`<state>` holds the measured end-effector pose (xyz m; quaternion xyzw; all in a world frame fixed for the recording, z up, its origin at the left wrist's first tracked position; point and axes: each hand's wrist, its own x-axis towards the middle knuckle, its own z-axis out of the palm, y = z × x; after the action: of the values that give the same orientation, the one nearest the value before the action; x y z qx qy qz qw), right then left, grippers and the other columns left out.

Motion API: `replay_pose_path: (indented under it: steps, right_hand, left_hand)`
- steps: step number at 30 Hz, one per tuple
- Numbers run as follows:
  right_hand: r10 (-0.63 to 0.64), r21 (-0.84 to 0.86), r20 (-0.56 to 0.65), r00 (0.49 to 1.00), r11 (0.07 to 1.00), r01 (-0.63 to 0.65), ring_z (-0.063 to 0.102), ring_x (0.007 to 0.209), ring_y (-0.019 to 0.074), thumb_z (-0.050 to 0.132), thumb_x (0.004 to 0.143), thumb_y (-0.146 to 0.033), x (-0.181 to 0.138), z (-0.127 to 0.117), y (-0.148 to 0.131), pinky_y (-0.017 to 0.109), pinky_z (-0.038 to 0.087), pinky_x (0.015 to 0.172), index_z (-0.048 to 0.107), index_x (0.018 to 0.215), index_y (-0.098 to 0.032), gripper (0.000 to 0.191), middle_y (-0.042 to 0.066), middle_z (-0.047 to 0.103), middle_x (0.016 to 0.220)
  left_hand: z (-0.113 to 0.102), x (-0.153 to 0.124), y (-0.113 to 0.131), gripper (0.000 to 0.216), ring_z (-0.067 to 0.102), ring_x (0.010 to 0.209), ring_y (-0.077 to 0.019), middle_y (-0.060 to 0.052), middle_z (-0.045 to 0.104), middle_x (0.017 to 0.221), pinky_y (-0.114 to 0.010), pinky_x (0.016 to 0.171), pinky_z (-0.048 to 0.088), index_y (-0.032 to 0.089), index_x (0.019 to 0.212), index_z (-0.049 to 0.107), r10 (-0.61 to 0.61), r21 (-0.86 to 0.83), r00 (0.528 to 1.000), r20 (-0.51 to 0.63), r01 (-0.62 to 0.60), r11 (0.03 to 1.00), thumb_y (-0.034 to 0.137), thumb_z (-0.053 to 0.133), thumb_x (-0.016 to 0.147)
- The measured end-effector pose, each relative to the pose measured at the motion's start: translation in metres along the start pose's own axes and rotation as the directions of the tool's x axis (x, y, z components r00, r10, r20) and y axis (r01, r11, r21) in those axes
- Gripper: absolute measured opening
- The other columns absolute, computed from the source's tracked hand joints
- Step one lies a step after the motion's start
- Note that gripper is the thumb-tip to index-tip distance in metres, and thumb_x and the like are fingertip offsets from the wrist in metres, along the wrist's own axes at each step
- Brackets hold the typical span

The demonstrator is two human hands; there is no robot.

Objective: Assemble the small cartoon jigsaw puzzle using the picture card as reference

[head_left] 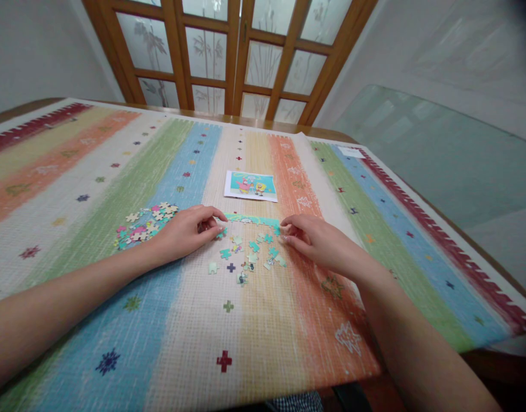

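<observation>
A narrow strip of joined teal jigsaw puzzle pieces (254, 220) lies between my two hands. My left hand (188, 230) is at its left end, thumb and forefinger curled close together on a small teal puzzle piece (221, 232). At the right end my right hand (316, 239) has its fingertips pinched at the edge of another teal puzzle piece (277, 230); the fingers partly hide the contact. Just below the strip, several loose puzzle pieces (254, 246) are scattered, mostly teal and pale green.
Beyond the strip lies a printed reference picture (252, 186) with cartoon figures. A heap of mixed puzzle pieces (145, 226) sits left of my left hand. A striped tablecloth (194, 332) covers the table. Wooden glazed doors (234, 63) stand behind the far edge.
</observation>
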<state>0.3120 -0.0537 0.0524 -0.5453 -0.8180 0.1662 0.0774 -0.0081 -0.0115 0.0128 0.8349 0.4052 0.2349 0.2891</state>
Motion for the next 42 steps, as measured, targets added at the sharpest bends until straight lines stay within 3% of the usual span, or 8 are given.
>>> replay_pose_path:
  steps: [3, 14, 23, 30, 42]
  right_hand:
    - [-0.022, -0.028, 0.010, 1.000, 0.999, 0.022, 0.067, 0.093, 0.0221, 0.054, 0.098, -0.025, -0.0004, -0.0009, -0.0001, 0.036, 0.051, 0.085, 0.066, 0.109, -0.020, 0.017, 0.009, 0.072, 0.101]
    - [-0.038, -0.043, 0.015, 0.999, 0.998, 0.039, 0.067, 0.097, 0.0237, 0.053, 0.098, -0.025, 0.0001, 0.0003, 0.0021, 0.039, 0.051, 0.090, 0.067, 0.110, -0.019, 0.019, 0.011, 0.072, 0.105]
    - [-0.024, -0.056, 0.021, 0.999, 0.998, 0.025, 0.067, 0.094, 0.0234, 0.054, 0.099, -0.028, -0.0002, -0.0007, 0.0006, 0.039, 0.052, 0.087, 0.066, 0.112, -0.019, 0.020, 0.010, 0.072, 0.104]
    - [-0.020, -0.079, 0.006, 1.000, 0.997, 0.020, 0.068, 0.103, 0.0241, 0.045, 0.102, -0.024, 0.0008, -0.0012, 0.0002, 0.039, 0.051, 0.091, 0.067, 0.112, -0.021, 0.025, 0.010, 0.074, 0.112]
    - [0.077, -0.189, 0.003, 0.997, 0.979, -0.075, 0.071, 0.093, 0.0235, 0.045, 0.101, -0.026, -0.0009, -0.0063, -0.0027, 0.035, 0.049, 0.077, 0.070, 0.113, -0.023, 0.028, 0.007, 0.077, 0.110]
  left_hand:
    - [0.0024, -0.0015, 0.0002, 0.023, 0.062, 0.074, -0.0152, -0.002, 0.067, 0.083, -0.028, 0.068, 0.046, 0.021, 0.110, 0.068, 0.095, 0.038, 0.996, -0.003, -0.094, 0.995, 0.035, 0.057, 0.096]
    - [0.0021, -0.0006, -0.0076, 0.025, 0.058, 0.084, -0.0186, -0.004, 0.063, 0.085, -0.031, 0.076, 0.044, 0.022, 0.116, 0.069, 0.238, 0.092, 0.966, 0.096, -0.247, 0.965, 0.035, 0.055, 0.101]
    - [-0.0008, 0.0010, -0.0063, 0.025, 0.058, 0.086, -0.0191, -0.005, 0.065, 0.087, -0.033, 0.079, 0.044, 0.019, 0.112, 0.068, 0.289, 0.172, 0.957, 0.028, -0.290, 0.941, 0.032, 0.048, 0.105]
    - [0.0000, 0.0016, -0.0048, 0.025, 0.058, 0.093, -0.0212, -0.008, 0.066, 0.095, -0.036, 0.084, 0.045, 0.019, 0.113, 0.067, 0.353, 0.218, 0.935, 0.039, -0.352, 0.910, 0.028, 0.045, 0.105]
    - [0.0009, 0.0010, -0.0064, 0.024, 0.057, 0.097, -0.0223, -0.009, 0.065, 0.098, -0.037, 0.086, 0.046, 0.019, 0.113, 0.067, 0.381, 0.223, 0.923, 0.059, -0.385, 0.896, 0.027, 0.046, 0.104]
